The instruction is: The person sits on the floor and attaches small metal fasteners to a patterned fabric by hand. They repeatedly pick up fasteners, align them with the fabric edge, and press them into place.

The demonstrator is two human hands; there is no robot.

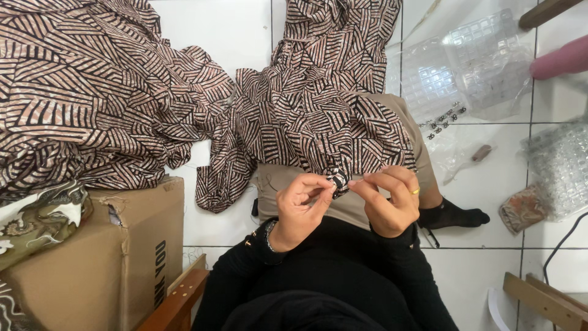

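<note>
Both the left hand and right hand pinched shut on the cloth edge between them, where a loosened pinch would probably have let it slip.

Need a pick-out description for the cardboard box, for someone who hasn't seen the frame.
Start at the white tiled floor and go to the lower-left corner. The cardboard box sits there under the striped fabric, beside a wooden chair edge. It is the only plain brown, torn-topped thing there.

The person is wearing black long sleeves, a dark bracelet at the left wrist, a gold ring, and a black sock.
</note>
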